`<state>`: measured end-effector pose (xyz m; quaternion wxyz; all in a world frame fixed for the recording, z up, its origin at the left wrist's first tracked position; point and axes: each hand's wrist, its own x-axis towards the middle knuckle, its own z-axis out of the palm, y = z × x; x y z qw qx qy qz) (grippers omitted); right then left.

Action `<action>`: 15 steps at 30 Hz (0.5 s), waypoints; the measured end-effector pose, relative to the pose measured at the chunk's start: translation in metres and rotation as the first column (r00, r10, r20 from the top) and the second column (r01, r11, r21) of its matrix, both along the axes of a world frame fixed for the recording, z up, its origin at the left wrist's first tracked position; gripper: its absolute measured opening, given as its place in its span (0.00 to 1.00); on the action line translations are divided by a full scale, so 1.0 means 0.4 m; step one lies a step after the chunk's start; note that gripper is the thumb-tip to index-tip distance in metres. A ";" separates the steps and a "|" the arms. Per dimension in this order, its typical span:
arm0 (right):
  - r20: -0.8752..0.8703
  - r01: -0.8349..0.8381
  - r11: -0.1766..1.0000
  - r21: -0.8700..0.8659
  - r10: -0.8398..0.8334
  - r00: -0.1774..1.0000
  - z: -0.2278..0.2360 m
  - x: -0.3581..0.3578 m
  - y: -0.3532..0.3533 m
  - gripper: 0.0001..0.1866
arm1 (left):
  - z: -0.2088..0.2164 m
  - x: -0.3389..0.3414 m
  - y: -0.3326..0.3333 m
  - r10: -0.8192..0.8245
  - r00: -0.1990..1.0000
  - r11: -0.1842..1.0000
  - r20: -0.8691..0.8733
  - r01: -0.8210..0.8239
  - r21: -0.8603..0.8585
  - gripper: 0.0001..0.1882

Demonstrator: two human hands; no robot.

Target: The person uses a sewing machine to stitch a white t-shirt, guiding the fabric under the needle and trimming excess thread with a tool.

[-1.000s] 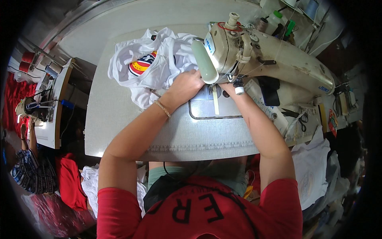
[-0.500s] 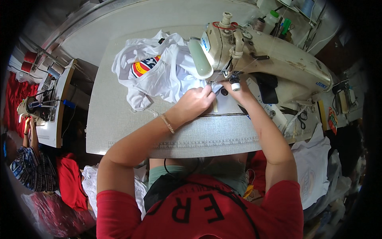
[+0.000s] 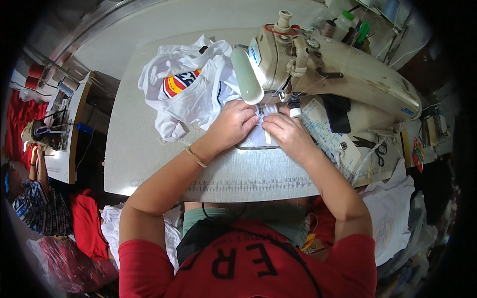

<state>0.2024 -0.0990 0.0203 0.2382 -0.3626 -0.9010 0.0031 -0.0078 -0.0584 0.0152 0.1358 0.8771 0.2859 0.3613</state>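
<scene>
A white shirt with a red, yellow and black print lies bunched on the sewing table, left of the sewing machine. Its edge runs in under the machine's needle area. My left hand has its fingers closed on the shirt just left of the needle. Close on the other side, my right hand pinches at the same edge, fingertips almost meeting those of the left. The cloth between the fingertips is partly hidden by the hands.
Right of the machine base lie a black phone and black scissors. A white garment hangs at the table's right side. Farther left, another person's hands work at a second machine, with red cloth below.
My right hand has come from behind the needle toward me, onto the front edge of the cloth. The left hand has shifted slightly left.
</scene>
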 end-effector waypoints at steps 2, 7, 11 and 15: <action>-0.051 0.036 0.996 -0.075 -0.040 0.998 0.000 -0.002 -0.010 0.13 | 0.000 -0.004 0.006 0.036 0.997 0.998 -0.061 -0.039 -0.041 0.11; -0.097 0.083 0.994 -0.075 -0.090 0.991 0.002 -0.004 -0.005 0.12 | 0.004 -0.017 0.017 0.028 0.993 0.994 -0.111 -0.039 -0.098 0.17; -0.146 0.101 0.980 -0.171 -0.126 0.981 0.008 -0.006 0.000 0.11 | 0.016 -0.031 0.023 -0.002 0.985 0.997 -0.173 -0.011 -0.072 0.15; -0.166 0.106 0.974 -0.202 -0.141 0.976 0.008 -0.007 -0.001 0.11 | 0.019 -0.035 0.018 -0.100 0.984 0.995 -0.150 0.098 -0.021 0.12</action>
